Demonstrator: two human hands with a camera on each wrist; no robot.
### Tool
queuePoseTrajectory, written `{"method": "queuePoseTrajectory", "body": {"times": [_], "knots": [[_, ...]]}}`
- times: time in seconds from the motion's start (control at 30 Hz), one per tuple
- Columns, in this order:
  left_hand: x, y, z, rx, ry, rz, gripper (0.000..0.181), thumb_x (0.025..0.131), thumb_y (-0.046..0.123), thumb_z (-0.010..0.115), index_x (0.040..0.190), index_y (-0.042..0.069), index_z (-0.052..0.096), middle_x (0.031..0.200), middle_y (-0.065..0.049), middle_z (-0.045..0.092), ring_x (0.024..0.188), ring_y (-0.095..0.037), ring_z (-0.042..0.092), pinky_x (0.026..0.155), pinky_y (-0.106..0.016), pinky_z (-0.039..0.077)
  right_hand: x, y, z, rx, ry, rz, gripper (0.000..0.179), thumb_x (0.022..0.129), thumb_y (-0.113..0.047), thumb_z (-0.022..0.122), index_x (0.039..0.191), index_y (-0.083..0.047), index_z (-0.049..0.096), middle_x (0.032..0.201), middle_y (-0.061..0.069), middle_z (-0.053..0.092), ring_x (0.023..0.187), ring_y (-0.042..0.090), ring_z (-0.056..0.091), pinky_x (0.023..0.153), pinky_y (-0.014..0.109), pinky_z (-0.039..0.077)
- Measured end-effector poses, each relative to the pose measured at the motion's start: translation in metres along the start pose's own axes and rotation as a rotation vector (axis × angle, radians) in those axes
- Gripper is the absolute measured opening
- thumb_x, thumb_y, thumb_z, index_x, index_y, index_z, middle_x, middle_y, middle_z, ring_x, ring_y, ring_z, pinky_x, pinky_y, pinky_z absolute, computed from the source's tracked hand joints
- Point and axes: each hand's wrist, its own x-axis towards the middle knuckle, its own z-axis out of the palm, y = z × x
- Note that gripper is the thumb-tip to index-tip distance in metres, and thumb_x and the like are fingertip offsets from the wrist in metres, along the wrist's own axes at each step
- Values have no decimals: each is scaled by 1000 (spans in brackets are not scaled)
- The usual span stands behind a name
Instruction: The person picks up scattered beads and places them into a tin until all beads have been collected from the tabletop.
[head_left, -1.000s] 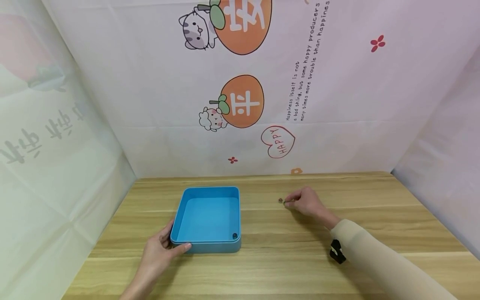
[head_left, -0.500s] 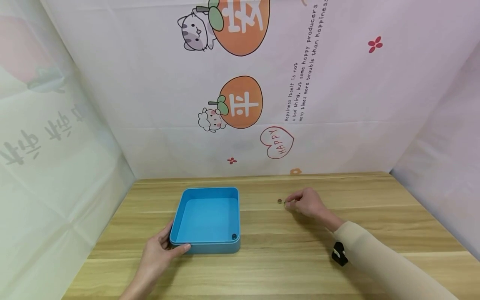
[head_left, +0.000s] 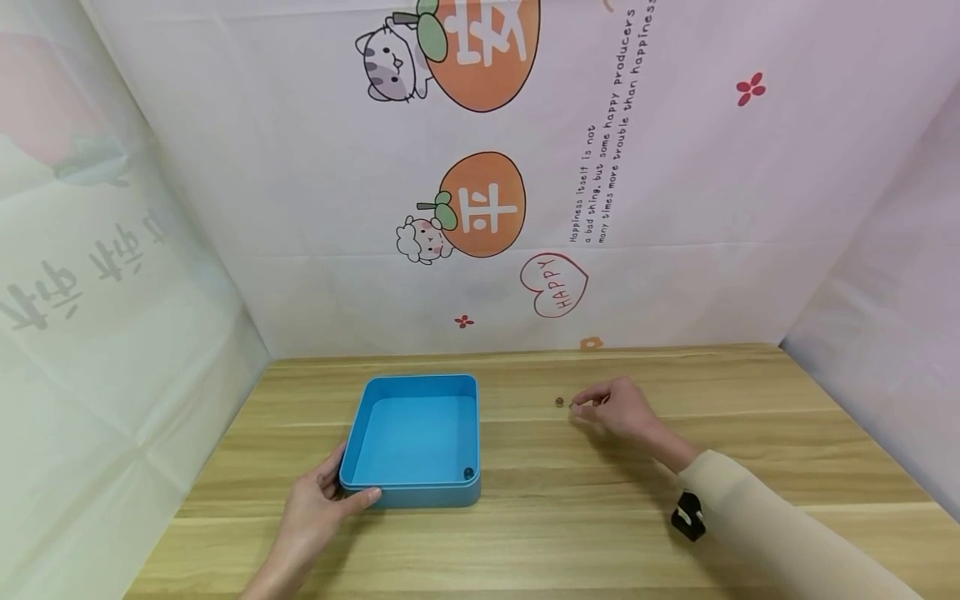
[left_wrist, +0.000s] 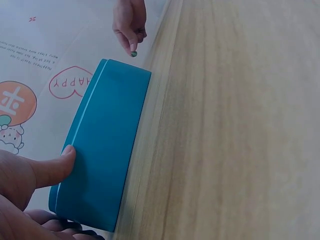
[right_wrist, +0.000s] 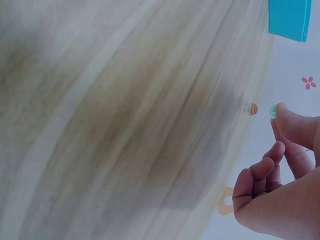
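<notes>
My left hand (head_left: 318, 504) grips the near left corner of a blue open-topped box (head_left: 412, 437), thumb on the front wall and fingers round the side. In the box's near right corner lies a dark marble (head_left: 468, 473). To the right of the box, my right hand (head_left: 618, 408) pinches a green marble (right_wrist: 273, 111) between thumb and index finger, the other fingers curled inward. That green marble (left_wrist: 133, 53) also shows at the fingertips in the left wrist view. Close beside it, a clear marble with a reddish-brown core (right_wrist: 251, 108) rests on the table.
The wood-grain table (head_left: 570, 533) meets a white printed cloth (head_left: 337, 292) at its back edge. Another cloth wall (head_left: 112, 333) stands on the left. A black strap piece (head_left: 687, 517) hangs below the right sleeve (head_left: 780, 521).
The right hand stays by the marbles while its wrist and sleeve shift slightly right and toward me. The left hand and the box keep their place, apart from a small shift of the head view.
</notes>
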Motion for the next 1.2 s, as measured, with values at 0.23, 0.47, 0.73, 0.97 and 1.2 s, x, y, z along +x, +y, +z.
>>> {"method": "queuePoseTrajectory", "body": {"times": [0.23,0.47,0.73,0.97,1.2], "knots": [[0,0,0,-3,1,13,102,85,15,91,161,-10,28,164,-32,29,149,-45,33,114,-50,40,-7,-9,-2,16,-2,-13,11,94,-12,81,101,-5,85,83,4,65,76,20,52,59,29,43],[1,1,0,19,4,25,99,86,14,91,160,-10,29,163,-32,29,149,-46,34,116,-52,39,-12,-19,-3,28,-10,-35,12,93,-11,81,102,-4,84,82,4,64,75,20,52,60,29,43],[1,2,0,22,5,29,99,86,12,91,160,-11,30,163,-33,30,148,-46,34,116,-52,39,-15,-25,-6,31,-10,-53,13,94,-13,81,103,-4,84,80,3,63,73,19,50,58,29,40],[1,2,0,24,9,28,99,85,12,91,160,-11,30,163,-32,30,148,-46,34,115,-52,40,-15,-33,-7,57,-22,-68,14,95,-14,81,105,-5,84,79,2,64,72,19,50,55,26,39],[0,1,-1,17,6,27,99,85,12,91,160,-11,30,163,-32,30,148,-46,34,115,-51,40,-16,-47,-5,85,-33,-78,12,94,-14,82,103,-7,85,81,2,64,74,19,50,54,26,39]]}}
